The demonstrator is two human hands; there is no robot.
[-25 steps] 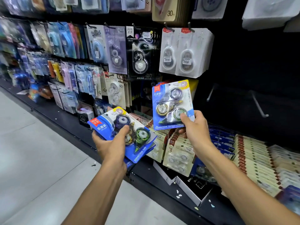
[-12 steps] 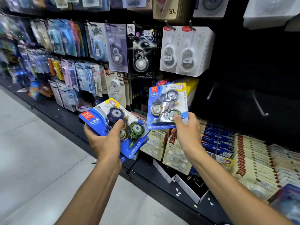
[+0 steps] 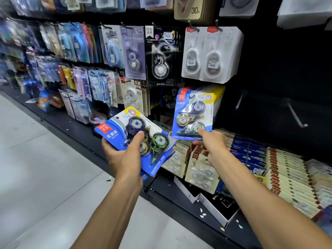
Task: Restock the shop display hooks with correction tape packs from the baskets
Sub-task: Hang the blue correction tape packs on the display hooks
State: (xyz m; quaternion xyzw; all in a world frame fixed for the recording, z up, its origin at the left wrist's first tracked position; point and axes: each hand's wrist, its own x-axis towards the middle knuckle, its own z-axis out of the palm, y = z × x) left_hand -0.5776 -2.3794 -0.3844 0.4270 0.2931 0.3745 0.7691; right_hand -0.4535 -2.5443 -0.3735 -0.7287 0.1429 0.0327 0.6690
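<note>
My left hand (image 3: 124, 155) grips a small stack of blue correction tape packs (image 3: 133, 135), thumb across the top pack's blister, held tilted in front of the lower shelf. My right hand (image 3: 210, 146) pinches the bottom edge of one upright blue three-roll pack (image 3: 193, 115) and holds it against a row of like blue packs (image 3: 190, 90) hanging on a hook, under the white packs. Whether its hang hole is over the hook tip I cannot tell.
Pegboard wall full of hanging tape packs: white twin packs (image 3: 210, 54), a black pack (image 3: 161, 56), purple and blue ones to the left. Two bare metal hooks (image 3: 296, 115) stick out at right. Beige and blue packs fill the shelf rows (image 3: 287, 173). Grey floor at left.
My right hand has carried the single pack up and back toward the row of blue packs on the hook. My left hand with its stack barely shifted.
</note>
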